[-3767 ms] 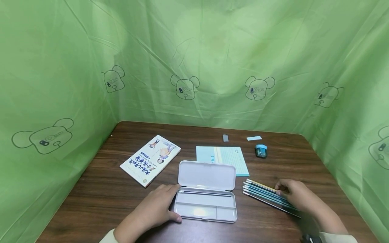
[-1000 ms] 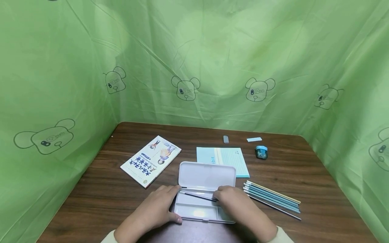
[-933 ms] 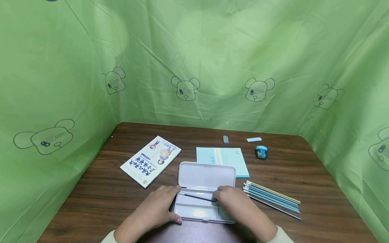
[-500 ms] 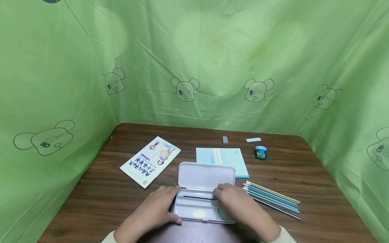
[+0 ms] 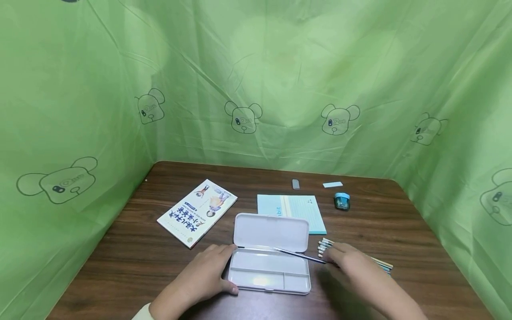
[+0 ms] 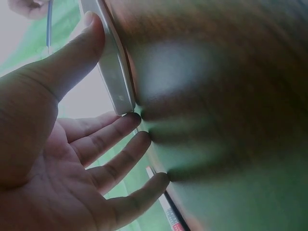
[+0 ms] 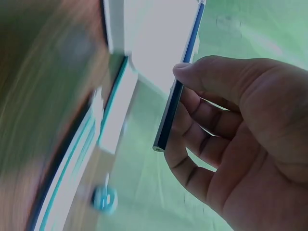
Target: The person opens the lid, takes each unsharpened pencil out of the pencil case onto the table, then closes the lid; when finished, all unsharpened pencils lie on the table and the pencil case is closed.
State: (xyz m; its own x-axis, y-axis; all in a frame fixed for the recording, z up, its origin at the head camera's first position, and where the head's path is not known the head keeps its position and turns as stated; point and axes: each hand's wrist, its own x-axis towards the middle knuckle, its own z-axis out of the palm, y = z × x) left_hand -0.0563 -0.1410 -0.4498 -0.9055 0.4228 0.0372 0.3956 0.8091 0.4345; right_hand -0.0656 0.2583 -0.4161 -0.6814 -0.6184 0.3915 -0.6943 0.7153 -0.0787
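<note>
A white pencil case (image 5: pixel 272 268) lies with its lid raised, its compartments bare. Beside its left end rests my left hand (image 5: pixel 206 271), the thumb touching the front edge and the fingers (image 6: pixel 120 161) spread toward the hinge corner, tips on the table. My right hand (image 5: pixel 356 269) pinches a dark blue pencil (image 5: pixel 300 255) between thumb and fingers; in the right wrist view the pencil (image 7: pixel 179 86) shows its blunt, flat end below the thumb. The pencil's other end reaches over the case's hinge side. Under the right hand, several pencils (image 5: pixel 382 261) lie in a row, partly hidden.
Behind the case lies a light blue notebook (image 5: pixel 298 206), partly under the lid. A picture book (image 5: pixel 198 213) is at the left. Farther back are a grey eraser (image 5: pixel 295 184), a pale blue strip (image 5: pixel 332 185) and a blue-lidded sharpener (image 5: pixel 342 201). Green curtain (image 5: pixel 256 66) encloses the table.
First the right hand was at the pencil row; later it held the dark pencil inside the case. Now it has lifted that pencil out and moved right. The left hand has stayed put.
</note>
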